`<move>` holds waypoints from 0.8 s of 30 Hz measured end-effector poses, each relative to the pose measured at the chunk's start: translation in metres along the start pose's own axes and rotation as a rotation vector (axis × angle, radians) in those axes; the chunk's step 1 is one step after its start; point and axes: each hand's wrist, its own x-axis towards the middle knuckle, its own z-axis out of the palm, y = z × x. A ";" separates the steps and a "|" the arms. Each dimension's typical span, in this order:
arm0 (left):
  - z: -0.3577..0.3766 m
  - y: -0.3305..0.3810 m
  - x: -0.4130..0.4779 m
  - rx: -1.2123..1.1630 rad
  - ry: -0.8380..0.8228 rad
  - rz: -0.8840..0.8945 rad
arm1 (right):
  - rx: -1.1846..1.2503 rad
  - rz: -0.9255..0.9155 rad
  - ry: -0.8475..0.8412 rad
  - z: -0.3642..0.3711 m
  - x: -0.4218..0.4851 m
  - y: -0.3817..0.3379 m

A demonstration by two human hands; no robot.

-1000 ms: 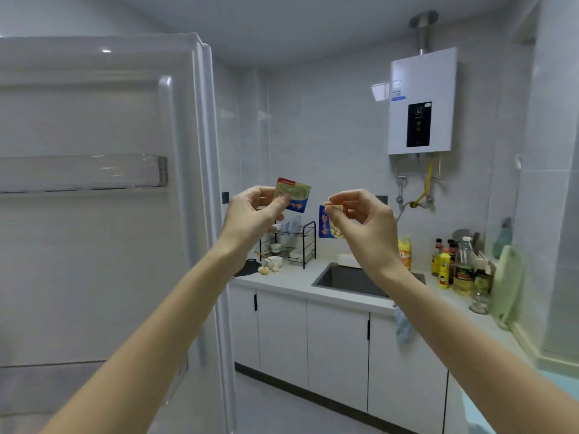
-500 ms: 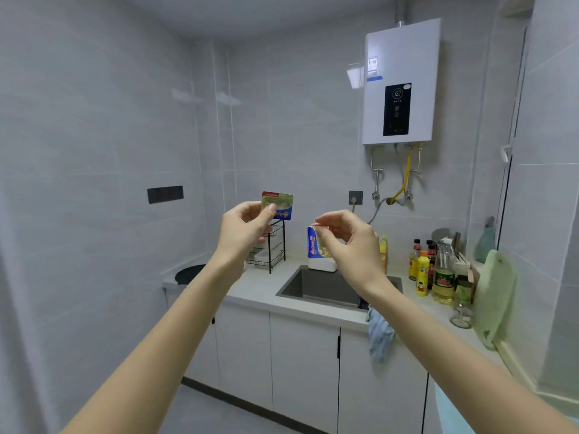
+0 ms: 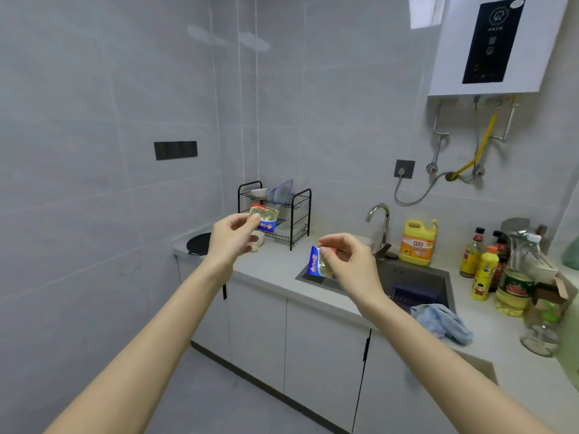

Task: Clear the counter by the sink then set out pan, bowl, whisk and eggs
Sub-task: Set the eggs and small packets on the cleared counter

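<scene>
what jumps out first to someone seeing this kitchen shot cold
The two hands held up mid-frame: the left hand pinches a gold and blue packet seen against the dish rack, and the right hand pinches a matching packet seen against the sink. Next comes the bright yellow detergent jug beside the faucet, then the white water heater at upper right.

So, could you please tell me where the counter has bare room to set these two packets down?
The best bare patch of counter lies between the rack and the sink. A smaller one sits between the cloth and the glass jar. The right side is crowded with bottles; the pan fills the left corner.
</scene>
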 end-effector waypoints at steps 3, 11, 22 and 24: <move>-0.007 -0.046 0.053 0.028 0.020 -0.054 | -0.030 0.057 -0.018 0.033 0.038 0.042; -0.029 -0.140 0.198 0.164 -0.077 -0.167 | -0.027 0.231 -0.054 0.123 0.159 0.130; -0.028 -0.258 0.339 0.187 -0.092 -0.411 | 0.028 0.470 -0.152 0.228 0.294 0.254; -0.027 -0.283 0.363 0.196 -0.075 -0.446 | 0.044 0.496 -0.172 0.247 0.316 0.281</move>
